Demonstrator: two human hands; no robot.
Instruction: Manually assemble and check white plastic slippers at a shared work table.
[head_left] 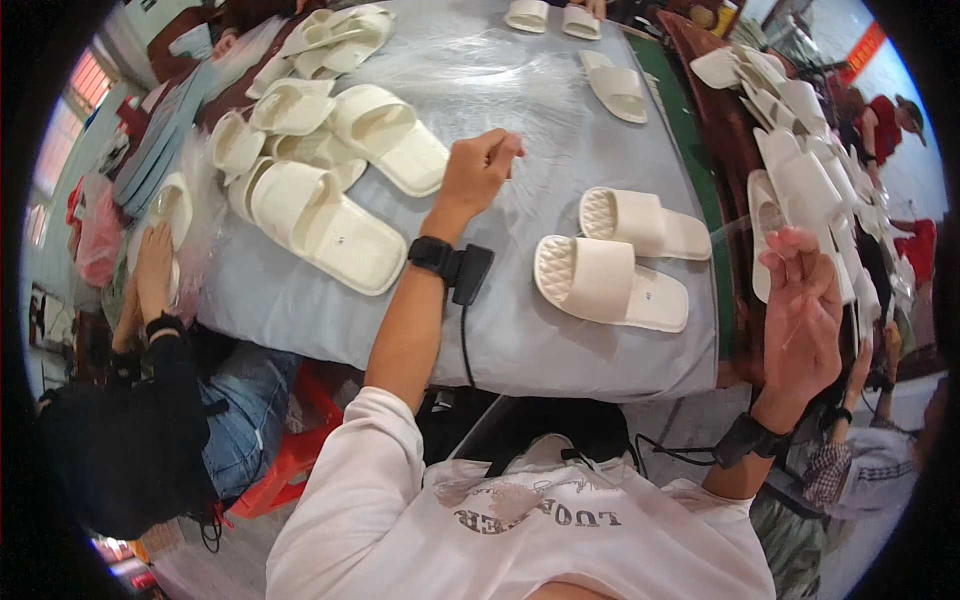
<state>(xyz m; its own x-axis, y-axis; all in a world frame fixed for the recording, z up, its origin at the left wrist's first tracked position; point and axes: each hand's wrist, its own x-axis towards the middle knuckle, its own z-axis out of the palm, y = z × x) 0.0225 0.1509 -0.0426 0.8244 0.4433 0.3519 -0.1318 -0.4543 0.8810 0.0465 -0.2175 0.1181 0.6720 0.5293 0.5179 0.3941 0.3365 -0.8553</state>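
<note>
My left hand (480,172) is closed in a loose fist above the grey-covered table (510,350), beside thin clear plastic film (530,105). Whatever its fingers hold, if anything, is hidden. On the right, my right hand (805,315) is raised past the table's edge with its fingers curled together; a faint clear sheen shows near its fingertips, too thin to make out. Between my hands lies a pair of cream slippers, the nearer slipper (610,283) overlapping the farther slipper (645,224). Left of my left hand, a cream slipper (330,225) lies at the front of a heap.
A single slipper (615,85) lies farther back. More cream slippers (800,180) are piled along the right side. At the left, a person in black (130,440) sits beside a red stool (285,460) with a hand on a slipper. Grey-blue slabs (165,140) are stacked there.
</note>
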